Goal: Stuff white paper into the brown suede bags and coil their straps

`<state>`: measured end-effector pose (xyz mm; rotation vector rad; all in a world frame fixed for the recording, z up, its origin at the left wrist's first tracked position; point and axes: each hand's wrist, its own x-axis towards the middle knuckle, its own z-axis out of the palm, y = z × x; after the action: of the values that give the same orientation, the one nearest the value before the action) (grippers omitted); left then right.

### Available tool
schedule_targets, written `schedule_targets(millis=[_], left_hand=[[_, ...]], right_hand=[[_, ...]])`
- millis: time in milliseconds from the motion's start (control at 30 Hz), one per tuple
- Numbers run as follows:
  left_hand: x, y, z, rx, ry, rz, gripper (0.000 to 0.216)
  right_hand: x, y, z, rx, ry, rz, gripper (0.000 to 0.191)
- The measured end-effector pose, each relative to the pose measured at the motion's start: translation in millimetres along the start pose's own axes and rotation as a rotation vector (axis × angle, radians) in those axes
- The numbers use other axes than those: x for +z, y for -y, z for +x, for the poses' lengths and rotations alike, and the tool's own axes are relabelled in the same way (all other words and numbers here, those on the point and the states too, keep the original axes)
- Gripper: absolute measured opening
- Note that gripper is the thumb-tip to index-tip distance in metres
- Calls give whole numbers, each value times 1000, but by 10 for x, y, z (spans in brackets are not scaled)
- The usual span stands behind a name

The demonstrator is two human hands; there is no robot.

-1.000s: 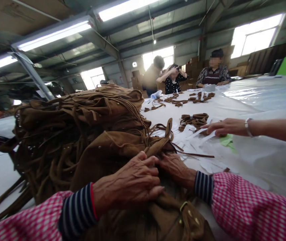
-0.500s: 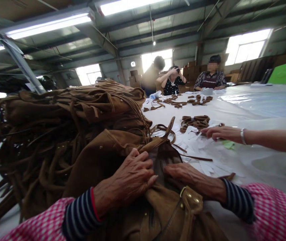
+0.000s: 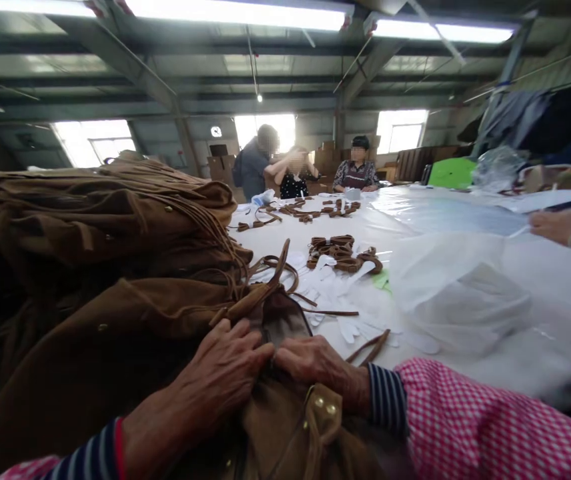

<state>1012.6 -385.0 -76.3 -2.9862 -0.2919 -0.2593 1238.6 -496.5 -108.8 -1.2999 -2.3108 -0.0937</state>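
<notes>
A brown bag [image 3: 270, 423] lies in front of me, with brass rivets on a leather tab [image 3: 326, 404] and a dark lining [image 3: 285, 315] showing at its opening. My left hand [image 3: 223, 363] has its fingers curled over the bag's edge, closed on the material. Close beside it, my right hand [image 3: 313, 363] is also closed, pinching the bag at the opening. Their fingertips nearly meet. The exact fold under the fingers is hidden. A brown strap [image 3: 260, 290] rises just beyond my left hand.
At left stands a tall pile of brown bags [image 3: 90, 207]. On the white table [image 3: 400, 213] lie bundled brown straps [image 3: 335, 253] and white paper strips [image 3: 325, 290]. Another person's hand [image 3: 563, 230] reaches in from the right, near clear plastic. Three people are at the table's far side.
My view has turned to the right. My hands have come closer together on the bag, the right one sliding toward the left. The other person's hand has withdrawn rightward from the strap bundle.
</notes>
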Motion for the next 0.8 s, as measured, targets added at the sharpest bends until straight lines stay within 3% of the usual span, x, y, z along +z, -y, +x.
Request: schedule_targets(millis=[100,200,333,467,600,700,800], left_hand=[[-54,-29,50,-10,7,32,38],[-201,-75,244,19,142,-41,35],[-293,-93,453,-27,239,-129,28],[-121,-51,375,26,78,-54,25],[128,-4,129,47,-138,20,30],[264,30,-19,55,-238,34,43],[364,66,-100,93,-294,72,55]], right_hand=[[6,-12,16,-33,6,1,12],[-12,-15,28,-31,15,6,9],[-266,-16,8,6,84,68,9],[-728,-258,-163,174,157,11,11],[-1078,-882,-551,498,310,-260,20],[-1183,-1342,-850,671,349,-462,18],[-1172,-1579,-1006,701,388,-509,19]])
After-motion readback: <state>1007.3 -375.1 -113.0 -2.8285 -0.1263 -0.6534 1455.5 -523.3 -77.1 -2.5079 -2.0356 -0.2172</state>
